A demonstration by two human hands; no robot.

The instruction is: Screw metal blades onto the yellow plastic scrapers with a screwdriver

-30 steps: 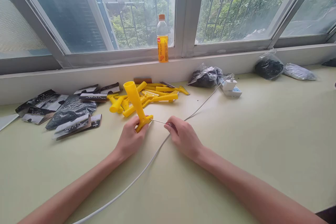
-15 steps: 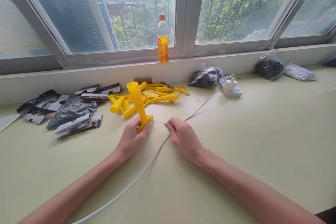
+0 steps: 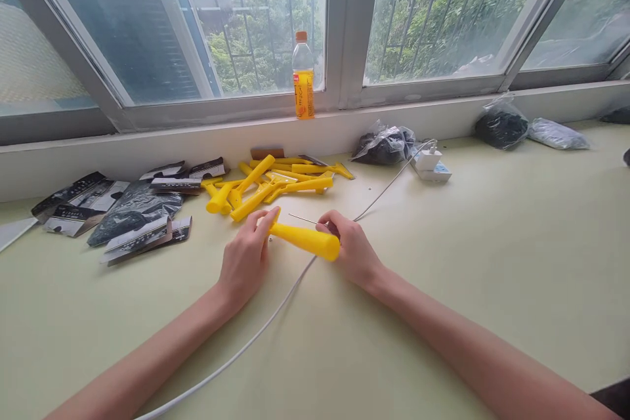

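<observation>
This looks like a workshop — heaped yellow tools, cards, bags.

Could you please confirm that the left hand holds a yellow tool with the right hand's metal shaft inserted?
No: the head view shows the metal shaft with its tip free, not inserted in the yellow tool. The left hand holds that tool, the right hand the shaft.

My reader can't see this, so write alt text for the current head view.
A left hand grips a yellow tool while the right hand holds a thin metal-shafted driver, over a pale table. Beyond lie similar yellow pieces and printed cards; an orange-capped bottle stands before a window.
</observation>
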